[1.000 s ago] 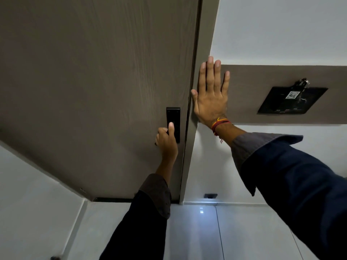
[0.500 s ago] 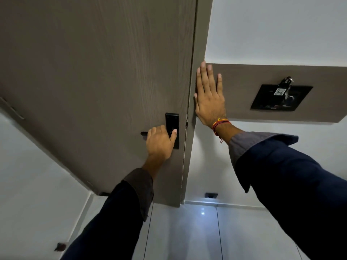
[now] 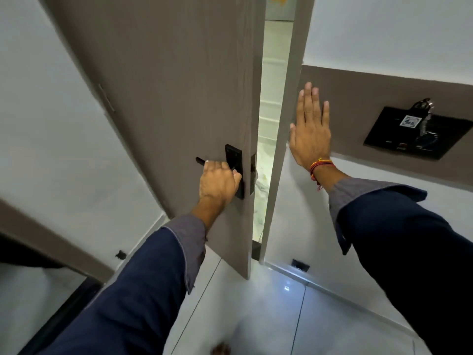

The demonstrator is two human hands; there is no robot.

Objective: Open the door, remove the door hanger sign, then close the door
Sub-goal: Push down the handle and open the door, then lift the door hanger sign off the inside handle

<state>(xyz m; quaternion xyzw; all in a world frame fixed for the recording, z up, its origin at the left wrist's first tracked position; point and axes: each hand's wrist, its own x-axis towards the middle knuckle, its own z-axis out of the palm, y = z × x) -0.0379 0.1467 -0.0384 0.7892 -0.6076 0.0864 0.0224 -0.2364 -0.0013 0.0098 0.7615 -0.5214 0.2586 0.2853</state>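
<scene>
The door (image 3: 166,73) stood partly open, its free edge swung toward the camera, with a narrow bright gap between that edge and the door frame (image 3: 286,124). The left hand (image 3: 218,181) was closed around the black lever handle (image 3: 201,161), knuckles up; the lever's tip projected from the fist toward 9 o'clock. The black lock plate (image 3: 233,155) sat on the door face just at 1 o'clock of that hand. The right hand (image 3: 311,131) was open wide and flat, fingers together and pointing to 12 o'clock, the palm pressed on the wall just beside the door frame and holding nothing. A red thread band (image 3: 321,166) circled the right wrist. At 3 o'clock of the right hand, well apart from it, a black wall panel (image 3: 414,134) was mounted on the brown wall strip (image 3: 384,93), with a small labelled tag on it. The door hanger sign could not be seen on the visible side of the door. Both sleeves (image 3: 143,278) were dark blue. The floor (image 3: 256,316) was glossy white tile.
</scene>
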